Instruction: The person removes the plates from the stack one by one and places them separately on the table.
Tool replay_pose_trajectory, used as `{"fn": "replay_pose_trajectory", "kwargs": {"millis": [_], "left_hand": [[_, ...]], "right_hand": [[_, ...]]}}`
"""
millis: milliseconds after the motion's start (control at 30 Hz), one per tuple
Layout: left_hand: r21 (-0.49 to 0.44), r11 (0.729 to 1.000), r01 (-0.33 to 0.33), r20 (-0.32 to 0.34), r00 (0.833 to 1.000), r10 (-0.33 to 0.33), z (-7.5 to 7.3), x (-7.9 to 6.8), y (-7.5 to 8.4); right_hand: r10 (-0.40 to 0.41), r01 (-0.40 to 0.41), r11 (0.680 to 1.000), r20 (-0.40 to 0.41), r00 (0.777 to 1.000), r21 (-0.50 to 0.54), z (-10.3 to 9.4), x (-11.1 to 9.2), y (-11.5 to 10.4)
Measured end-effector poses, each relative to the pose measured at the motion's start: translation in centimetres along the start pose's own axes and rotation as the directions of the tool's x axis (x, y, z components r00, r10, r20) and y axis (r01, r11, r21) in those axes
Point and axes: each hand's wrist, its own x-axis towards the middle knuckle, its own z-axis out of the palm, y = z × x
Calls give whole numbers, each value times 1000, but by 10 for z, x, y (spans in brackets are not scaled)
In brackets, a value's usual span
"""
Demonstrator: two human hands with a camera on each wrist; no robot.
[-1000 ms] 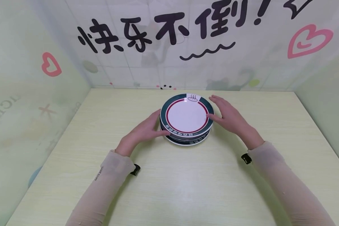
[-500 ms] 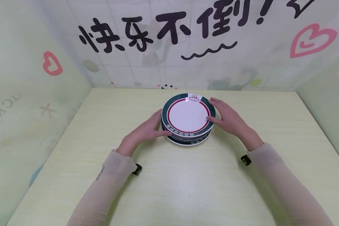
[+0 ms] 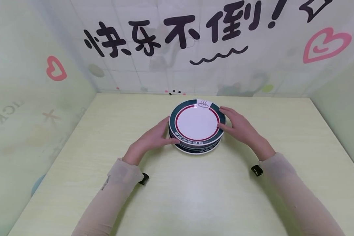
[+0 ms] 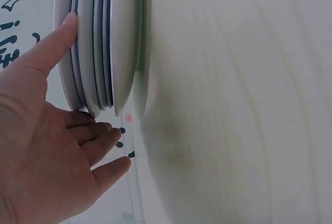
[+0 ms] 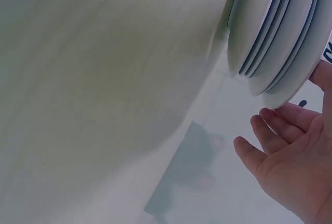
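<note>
A stack of several round plates [image 3: 197,123] stands at the back middle of the table, the top one white with a green rim and a red ring. In the head view my left hand [image 3: 153,137] lies at its left side, thumb against the near rim. The left wrist view shows the thumb touching the plates' edges [image 4: 88,37], with the lower fingers loose and apart. My right hand [image 3: 240,126] is at the right side, its thumb over the top plate's rim. In the right wrist view an index finger touches that rim from below; the other fingers spread free.
A pale wooden table [image 3: 183,200] lies under the stack. Behind it stands a printed wall sheet [image 3: 153,75] with dark lettering, and side sheets [image 3: 26,131] close off left and right.
My right hand has moved slightly towards me, from beside the top plate's far right edge onto its rim. The left hand stays at the left side of the stack.
</note>
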Motion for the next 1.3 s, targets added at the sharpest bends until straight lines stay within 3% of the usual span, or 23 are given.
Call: {"fn": "replay_pose_trajectory", "kwargs": {"millis": [667,933,1300], "left_hand": [[31,999,11,3,1000,-11,-1,-1,-1],[41,999,17,6,1000,-17,-1,-1,0],[61,998,28,10,1000,-28,-3,0,1]], "right_hand": [[43,-41,992,-15,999,120,0,-1,-2],[83,-78,967,-13,996,244,0,-1,-5],[155,-144,934,-9,988,326,-1,2,-9]]}}
